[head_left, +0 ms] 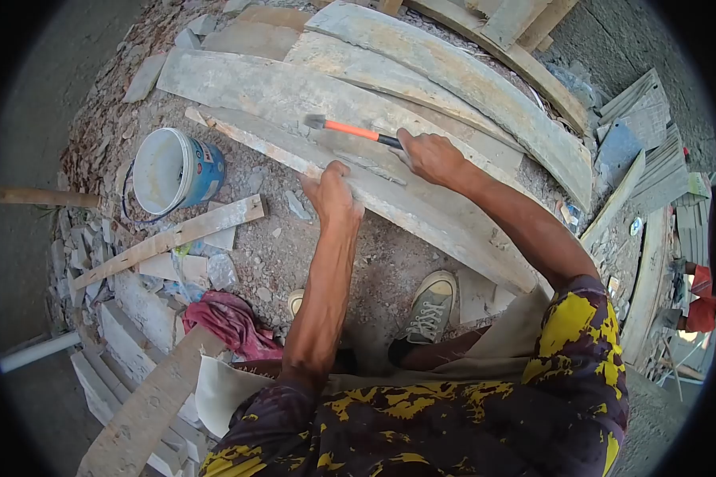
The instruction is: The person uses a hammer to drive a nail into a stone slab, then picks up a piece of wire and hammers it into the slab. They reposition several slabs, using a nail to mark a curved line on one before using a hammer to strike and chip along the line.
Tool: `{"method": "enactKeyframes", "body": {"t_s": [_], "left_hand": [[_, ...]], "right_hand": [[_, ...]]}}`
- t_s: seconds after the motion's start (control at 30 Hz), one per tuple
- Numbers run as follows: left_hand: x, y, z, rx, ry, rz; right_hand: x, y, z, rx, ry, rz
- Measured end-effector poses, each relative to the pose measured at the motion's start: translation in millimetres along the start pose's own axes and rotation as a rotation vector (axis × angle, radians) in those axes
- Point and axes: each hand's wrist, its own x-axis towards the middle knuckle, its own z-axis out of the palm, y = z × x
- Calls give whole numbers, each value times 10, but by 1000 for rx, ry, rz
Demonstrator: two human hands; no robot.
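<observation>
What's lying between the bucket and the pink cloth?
A narrow wooden strip, some pale pieces and crumpled clear plastic, as the head view shows.

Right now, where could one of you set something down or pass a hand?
The broad board looks bare at its left end, past the orange-handled tool. Gritty ground lies open between the left forearm, the right sneaker and the plank gripped by the left hand. Lower left is crowded: pinkish-red cloth, plastic, wooden strip, slabs.

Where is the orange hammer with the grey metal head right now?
In the head view, the orange hammer is in the person's right hand, upper centre, over long grey wooden boards, just beyond the left hand.
</observation>
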Motion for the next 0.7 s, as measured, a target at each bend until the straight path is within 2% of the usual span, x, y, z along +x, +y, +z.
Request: {"method": "enactKeyframes", "body": {"t_s": [0.07, 0.1, 0.13, 0.17, 0.2, 0.23, 0.27, 0.3, 0.37, 0.43, 0.47, 0.53, 0.57, 0.6, 0.67, 0.7], "left_hand": [[-11, 5, -17, 129, 68, 38], [178, 29, 185, 83, 46, 73], [221, 36, 137, 76, 14, 66], [51, -13, -120, 102, 23, 7], [49, 20, -125, 172, 85, -83], [102, 29, -47, 162, 69, -92], [110, 29, -22, 131, 66, -74], [58, 22, -79, 111, 77, -64], [92, 34, -66, 95, 32, -104], [85, 60, -39, 80, -10, -141], [65, 70, -6, 94, 24, -169], [-90, 127, -17, 129, 51, -214], [3, 151, 130, 18, -53, -124], [-79, 139, 42, -35, -107, -86], [-58, 57, -231, 48, -7, -174], [110, 62, -101, 63, 6, -194]], "right_hand": [[-88, -24, 195, 15, -12, 23], [89, 8, 20, -36, -2, 10], [19, -105, -158, 13, 12, 38], [-117, -205, -270, 86, 98, 26], [-163, -228, -434, 141, 205, 13], [-248, -219, -668, 126, 212, 27], [-430, -245, -828, 260, 354, -3], [-641, -260, -855, 404, 483, -28], [-1005, 130, -530, 531, 557, -125], [-1490, 669, -100, 311, 190, 28], [-1548, 842, 15, 298, 188, 28], [-1624, 899, 91, -169, -231, 192], [-1609, 821, 44, -179, -186, 224], [-1516, 752, -78, -52, -46, 236], [-1599, 356, -309, 266, 202, 268], [-1535, 403, -350, 253, 230, 256]]}}
